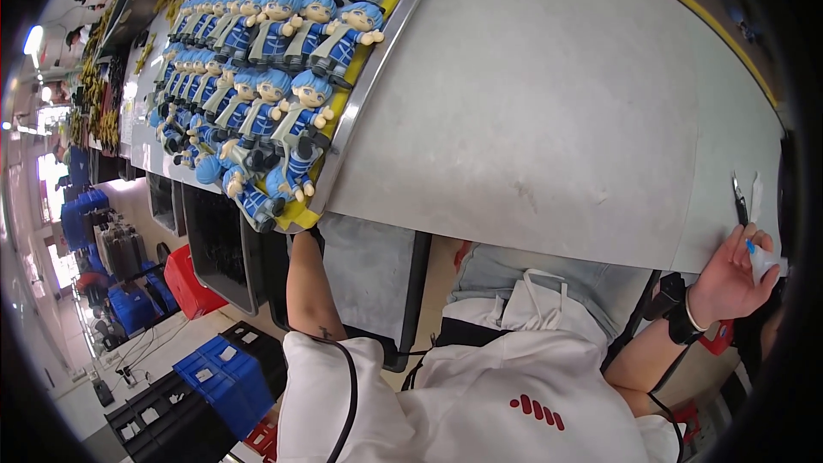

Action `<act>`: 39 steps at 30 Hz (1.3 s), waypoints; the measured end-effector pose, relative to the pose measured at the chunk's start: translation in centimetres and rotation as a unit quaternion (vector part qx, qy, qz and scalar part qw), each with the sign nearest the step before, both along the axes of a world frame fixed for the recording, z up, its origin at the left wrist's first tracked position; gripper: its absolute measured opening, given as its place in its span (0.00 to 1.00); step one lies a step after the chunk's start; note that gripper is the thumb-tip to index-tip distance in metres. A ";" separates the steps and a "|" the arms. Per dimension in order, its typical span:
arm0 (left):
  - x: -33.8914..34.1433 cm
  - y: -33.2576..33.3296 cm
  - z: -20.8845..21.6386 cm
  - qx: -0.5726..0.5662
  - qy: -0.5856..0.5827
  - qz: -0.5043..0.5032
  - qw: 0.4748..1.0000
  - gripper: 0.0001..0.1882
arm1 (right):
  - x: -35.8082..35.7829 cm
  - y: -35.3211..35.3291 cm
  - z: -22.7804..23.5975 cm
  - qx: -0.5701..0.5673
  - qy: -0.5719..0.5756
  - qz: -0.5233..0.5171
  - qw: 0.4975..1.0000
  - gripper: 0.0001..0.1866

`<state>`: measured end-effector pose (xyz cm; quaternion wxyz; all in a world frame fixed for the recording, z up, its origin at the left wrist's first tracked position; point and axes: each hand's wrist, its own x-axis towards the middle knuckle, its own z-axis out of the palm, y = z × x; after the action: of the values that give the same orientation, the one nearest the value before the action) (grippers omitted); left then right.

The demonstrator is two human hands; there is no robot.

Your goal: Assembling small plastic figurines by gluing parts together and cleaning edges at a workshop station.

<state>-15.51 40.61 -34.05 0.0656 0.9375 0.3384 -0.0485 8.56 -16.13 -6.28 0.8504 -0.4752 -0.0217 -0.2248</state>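
Observation:
Rows of blue-haired figurines (pixel 313 90) in blue outfits and pale capes fill a yellow-lined tray (pixel 364 90) at the far left of the grey table. My left forearm reaches up to the tray's near corner. The left hand itself is hidden there, so its fingers and anything in them do not show. At the right edge, my right hand (pixel 730 281) is closed round a small translucent white bottle (pixel 765 264) with a blue tip. Just beyond its fingers lie a slim, pointed metal tool (pixel 739 197) with a dark handle and a white stick-like piece (pixel 755 197).
The grey tabletop (pixel 531 103) stretches between the tray and my right hand. Black bins (pixel 219 244) and a red stool (pixel 190 281) stand below on the left. Blue crates (pixel 225 377) sit lower left. A yellow-edged rim (pixel 703 4) borders the table's far side.

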 end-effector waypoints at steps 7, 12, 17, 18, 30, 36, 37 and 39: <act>1.3 -1.3 0.6 -0.005 0.048 -0.069 0.996 0.16 | 0.4 3.8 2.2 0.066 0.078 -0.212 0.972 0.17; 3.2 -7.4 5.1 -0.232 -0.180 -0.120 0.948 0.13 | -0.2 1.9 -0.3 0.006 -0.035 -0.009 0.999 0.17; 12.6 -21.5 25.7 -0.543 0.214 -0.320 0.746 0.05 | -0.4 2.3 0.7 -0.033 -0.068 -0.027 0.997 0.18; 13.9 -23.0 28.0 -0.528 0.228 -0.387 0.721 0.05 | -0.5 1.8 0.9 -0.047 -0.056 -0.053 0.996 0.18; 32.7 -37.6 40.1 -0.207 -0.036 -0.698 0.685 0.06 | 0.9 -6.3 1.6 -0.134 0.035 -0.055 0.989 0.16; 44.7 -45.5 35.8 -0.085 -0.163 -0.665 0.724 0.14 | -0.2 -8.9 0.3 -0.044 0.007 -0.071 0.996 0.17; 46.0 -46.2 35.0 -0.053 -0.194 -0.664 0.720 0.16 | 0.1 -9.4 0.1 -0.052 -0.007 -0.035 0.998 0.17; 48.4 -47.3 33.1 -0.028 -0.226 -0.665 0.711 0.17 | 0.8 -10.2 0.5 -0.055 -0.002 0.007 0.998 0.17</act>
<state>32.85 -6.69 -0.99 0.1167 0.9008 -0.3993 0.1244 9.31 -26.35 -5.76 0.8246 -0.5204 -0.0386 -0.2185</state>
